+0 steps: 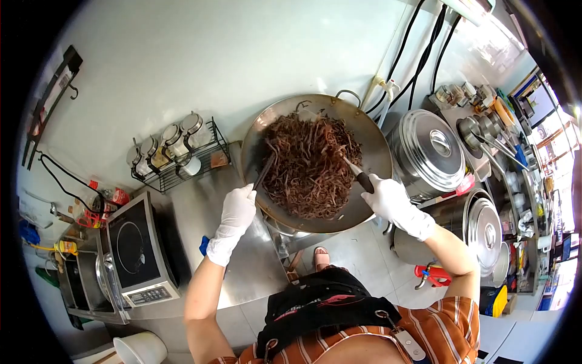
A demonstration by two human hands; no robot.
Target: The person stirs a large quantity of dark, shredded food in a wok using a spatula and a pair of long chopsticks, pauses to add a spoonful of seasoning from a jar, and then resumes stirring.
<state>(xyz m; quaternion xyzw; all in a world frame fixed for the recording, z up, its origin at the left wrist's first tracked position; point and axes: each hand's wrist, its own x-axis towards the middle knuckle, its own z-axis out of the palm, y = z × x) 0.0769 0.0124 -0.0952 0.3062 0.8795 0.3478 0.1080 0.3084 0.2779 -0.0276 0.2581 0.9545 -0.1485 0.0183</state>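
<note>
A wide metal wok [379, 151] holds a heap of dark brown shredded food [309, 164]. My left hand [238, 209], in a white glove, is closed round the end of a thin dark utensil [264, 171] that reaches into the left side of the heap. My right hand [391, 200], also gloved in white, grips the dark handle of a second utensil [362, 178] at the wok's right side. Its metal part points into the food, and its tip is hidden there.
A wire rack [185, 167] with spice jars stands at the left by the wall. Below it are a steel counter [212, 261] and an induction cooker [134, 246]. Large lidded pots [433, 148] stand right of the wok, near a shelf of utensils.
</note>
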